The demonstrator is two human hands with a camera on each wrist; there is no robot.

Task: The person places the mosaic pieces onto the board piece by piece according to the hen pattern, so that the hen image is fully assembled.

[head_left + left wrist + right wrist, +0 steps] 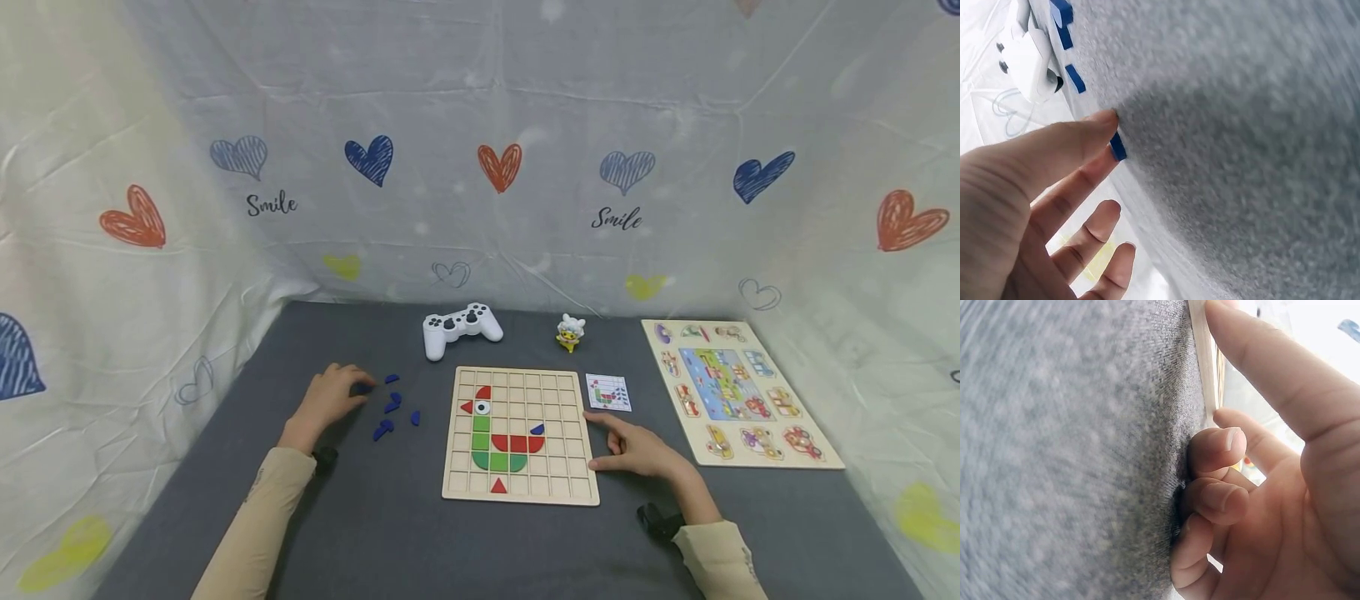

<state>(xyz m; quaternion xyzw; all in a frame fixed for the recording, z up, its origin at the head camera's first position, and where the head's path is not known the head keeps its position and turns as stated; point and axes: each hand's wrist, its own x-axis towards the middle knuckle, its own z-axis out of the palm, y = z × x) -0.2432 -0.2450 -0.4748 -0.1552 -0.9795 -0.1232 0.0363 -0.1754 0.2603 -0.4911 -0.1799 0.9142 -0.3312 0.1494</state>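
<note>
At the left of the table, my left hand (330, 400) has thumb and index finger pinching a small blue puzzle piece (1118, 147). The other fingers of that hand stand apart. Beside it lie several loose blue pieces (416, 418). A square wooden grid board (562, 492) sits mid-table, with red, green and blue pieces forming a bird-like figure with a white eye tile (482, 407). One blue piece (537, 430) lies above the red row (517, 443). My right hand (637, 450) touches the board's right edge with spread thumb and index finger; its other fingers are bent.
Behind the board are a white game controller (459, 327) and a small figurine (570, 332). A pattern card (608, 392) lies right of the board. Farther right is a wooden picture puzzle (675, 417). A printed curtain (555, 233) surrounds the dark table (420, 550).
</note>
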